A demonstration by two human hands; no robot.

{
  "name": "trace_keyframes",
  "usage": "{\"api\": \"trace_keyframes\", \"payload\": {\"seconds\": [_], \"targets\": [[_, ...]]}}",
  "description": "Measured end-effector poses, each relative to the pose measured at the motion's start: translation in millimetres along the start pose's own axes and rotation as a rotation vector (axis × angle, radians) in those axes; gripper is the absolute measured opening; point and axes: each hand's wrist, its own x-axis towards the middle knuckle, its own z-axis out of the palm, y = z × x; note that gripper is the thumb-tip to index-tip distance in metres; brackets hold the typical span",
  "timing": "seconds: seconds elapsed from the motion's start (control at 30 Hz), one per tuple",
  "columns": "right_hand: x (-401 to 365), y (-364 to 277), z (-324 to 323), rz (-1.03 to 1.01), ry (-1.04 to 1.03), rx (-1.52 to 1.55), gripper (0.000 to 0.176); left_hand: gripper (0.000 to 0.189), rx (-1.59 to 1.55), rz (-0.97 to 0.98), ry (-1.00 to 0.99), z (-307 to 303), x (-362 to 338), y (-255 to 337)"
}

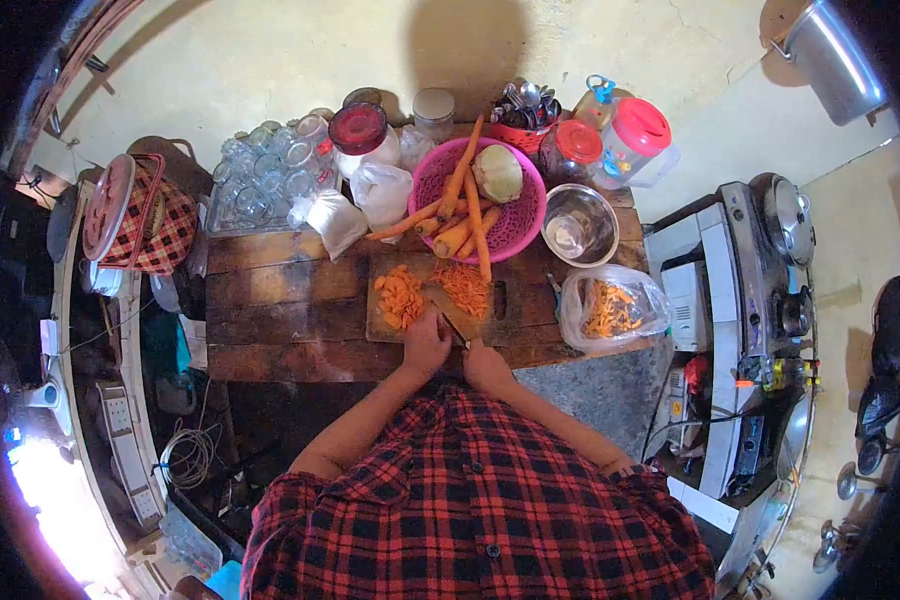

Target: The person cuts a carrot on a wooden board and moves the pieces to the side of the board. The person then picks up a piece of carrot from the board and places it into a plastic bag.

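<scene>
In the head view, someone in a checked shirt point(480, 490) is leaning over a wooden worktop point(270, 305), both hands down at the board point(382, 332). Their right hand point(488, 368) has its fingers wrapped round the handle of the knife point(452, 317), whose blade lies slantwise over the board. The left hand point(426, 342) is right beside the blade, fingers pointing at the carrot; whether they pinch anything, I can't tell. The carrot sits on the board in two heaps: slices point(400, 297) to the left, shreds point(466, 288) to the right. Just behind is a pink basket point(530, 212) with whole carrots point(452, 193) and a cabbage point(498, 174). A steel bowl point(598, 250) stands to its right, and near that a clear bag point(654, 312) holds carrot pieces point(610, 310).
</scene>
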Motion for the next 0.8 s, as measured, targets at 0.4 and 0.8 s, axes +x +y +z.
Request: {"api": "trace_keyframes", "payload": {"seconds": [0.4,0.8], "targets": [[-7,-7,-10,0.097,0.0,-0.1,0.026,0.02,0.124,-0.015,0.017,-1,-3,0],[-10,-3,-24,0.078,0.119,-0.063,0.024,0.025,0.188,0.311,-0.04,14,-6,7]]}}
